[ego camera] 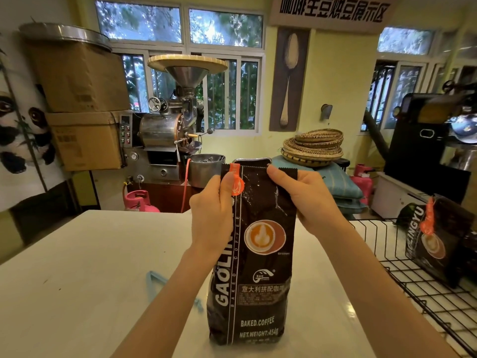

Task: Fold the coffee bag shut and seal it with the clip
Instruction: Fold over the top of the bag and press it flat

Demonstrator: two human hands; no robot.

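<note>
Black coffee bag (254, 254) stands upright on white table (77, 267), top unfolded. Left hand (211, 210) pinches its upper left edge by the orange tag (236, 180); right hand (309, 197) pinches the upper right corner. Blue clip (154, 280) lies on table, left of bag.

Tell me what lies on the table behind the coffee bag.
A light blue clip lies on the white table, left of the coffee bag. The left forearm covers part of it, and the bag hides the table directly behind.
</note>
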